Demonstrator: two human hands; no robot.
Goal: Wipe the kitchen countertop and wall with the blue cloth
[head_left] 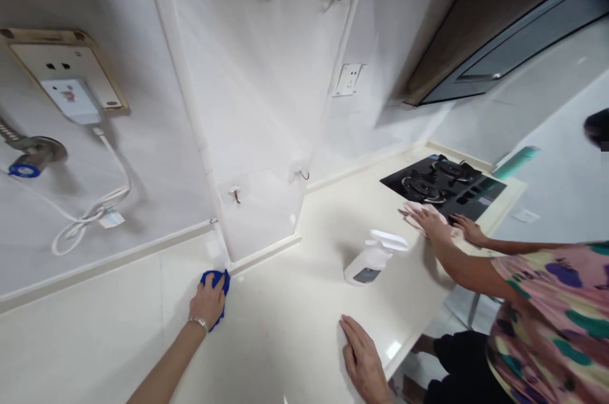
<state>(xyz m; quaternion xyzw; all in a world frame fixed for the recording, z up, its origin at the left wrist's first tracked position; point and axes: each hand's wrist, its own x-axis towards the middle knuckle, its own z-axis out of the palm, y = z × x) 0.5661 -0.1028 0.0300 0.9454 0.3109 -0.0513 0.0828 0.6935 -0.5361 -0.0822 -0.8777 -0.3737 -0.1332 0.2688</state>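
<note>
My left hand [207, 302] presses a blue cloth [216, 278] against the cream countertop [285, 321], right at the foot of the white wall corner. A bracelet circles that wrist. My right hand [362, 353] lies flat, fingers together and stretched out, on the countertop near its front edge. A white spray bottle [373, 257] stands on the counter between my right hand and the stove, untouched.
Another person in a patterned shirt [556, 321] stands at the right, their hand [425, 219] pressing a pink cloth beside the black gas hob [442, 185]. A teal bottle [516, 162] lies behind the hob. Wall sockets, hooks and a white cable [90, 217] hang on the tiles.
</note>
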